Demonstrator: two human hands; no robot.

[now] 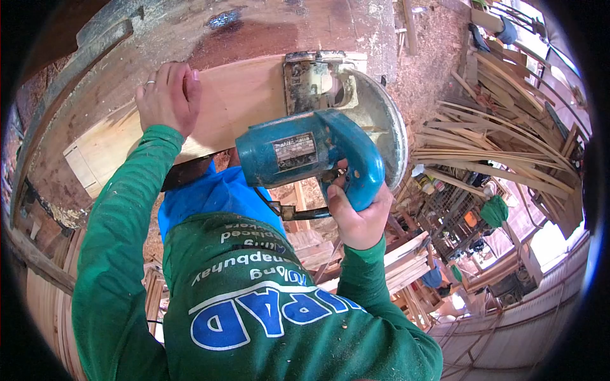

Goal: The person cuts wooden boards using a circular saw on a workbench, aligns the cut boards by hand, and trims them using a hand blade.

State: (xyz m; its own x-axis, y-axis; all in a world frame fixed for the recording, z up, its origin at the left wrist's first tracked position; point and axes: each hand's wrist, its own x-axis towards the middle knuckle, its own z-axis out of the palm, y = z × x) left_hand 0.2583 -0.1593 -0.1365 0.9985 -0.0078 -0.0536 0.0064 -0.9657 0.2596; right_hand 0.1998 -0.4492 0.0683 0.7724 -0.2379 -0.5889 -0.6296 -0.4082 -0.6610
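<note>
A blue circular saw (311, 149) rests with its metal base plate (302, 82) on the right end of a pale wooden board (232, 95). My right hand (362, 216) is wrapped around the saw's rear handle, with fingers at the trigger area. The round blade guard (384, 120) stands on the saw's right side. My left hand (168, 98), with a ring on one finger, holds the board down left of the saw, its fingers bent and close together at the far edge. Pencil lines mark the board's left end. The blade's cutting edge is hidden.
The board lies on a worn wooden worktable (254, 32). The saw's black cord (305, 214) runs close to my body. Sawdust (426, 70) covers the floor beyond. Long wooden strips (502, 133) are piled at right, and more lumber (400, 267) lies below them.
</note>
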